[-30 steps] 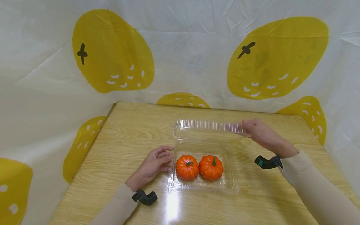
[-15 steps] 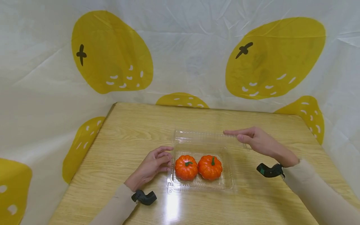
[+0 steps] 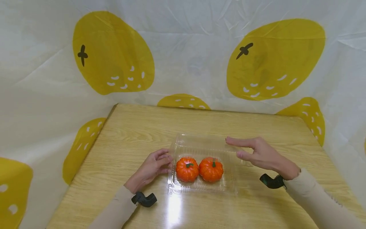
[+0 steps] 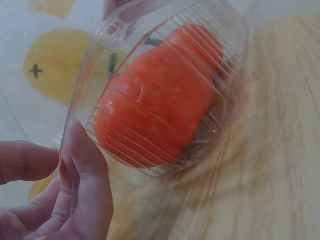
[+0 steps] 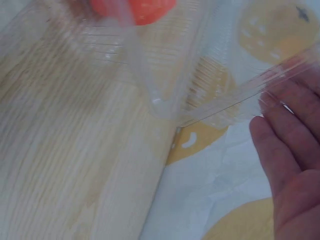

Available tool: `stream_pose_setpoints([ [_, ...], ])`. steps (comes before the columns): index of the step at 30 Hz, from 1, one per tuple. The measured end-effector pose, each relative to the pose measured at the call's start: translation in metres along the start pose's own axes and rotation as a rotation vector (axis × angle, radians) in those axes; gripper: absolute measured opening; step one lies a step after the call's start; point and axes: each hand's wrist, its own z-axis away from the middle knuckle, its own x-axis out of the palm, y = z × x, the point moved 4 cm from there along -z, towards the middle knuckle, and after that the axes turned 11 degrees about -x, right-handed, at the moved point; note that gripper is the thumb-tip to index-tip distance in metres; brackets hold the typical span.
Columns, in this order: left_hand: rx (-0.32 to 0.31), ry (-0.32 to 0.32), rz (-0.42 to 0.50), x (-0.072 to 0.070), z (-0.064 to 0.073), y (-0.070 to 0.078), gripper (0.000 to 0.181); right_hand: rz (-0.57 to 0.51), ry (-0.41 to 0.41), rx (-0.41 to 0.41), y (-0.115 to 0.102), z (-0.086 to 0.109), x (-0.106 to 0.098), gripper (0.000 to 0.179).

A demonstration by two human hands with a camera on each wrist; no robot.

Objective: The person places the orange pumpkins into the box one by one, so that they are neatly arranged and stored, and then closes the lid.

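Observation:
A clear plastic clamshell container sits on the table, holding two small orange pumpkins with green stems, the left pumpkin beside the right pumpkin. Its hinged lid slants low over them. My left hand is at the container's left side; in the left wrist view its thumb and fingers pinch the clear rim. My right hand is at the lid's right edge. Its fingers are straight and lie along the lid, with the thumb apart below, as the right wrist view also shows.
The wooden table reaches back to a pale cloth printed with big yellow fruit, which also hangs at both sides. Dark bands sit on both wrists. A bright light reflection lies on the wood in front of the container.
My right hand has let its grip on the lid loosen into straight fingers and come down toward me. The lid has tipped forward and down over the pumpkins. My left hand stays at the container's side.

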Motion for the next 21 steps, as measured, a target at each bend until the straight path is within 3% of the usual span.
stream_pose_setpoints([
  [10,-0.016,-0.009,-0.017,0.001,0.008,-0.004,0.051,0.171,0.019,-0.149,-0.007,0.008,0.011,0.06],
  [21,-0.029,0.008,-0.027,-0.001,0.012,-0.01,0.051,0.247,0.082,-0.342,-0.009,0.014,0.027,0.062],
])
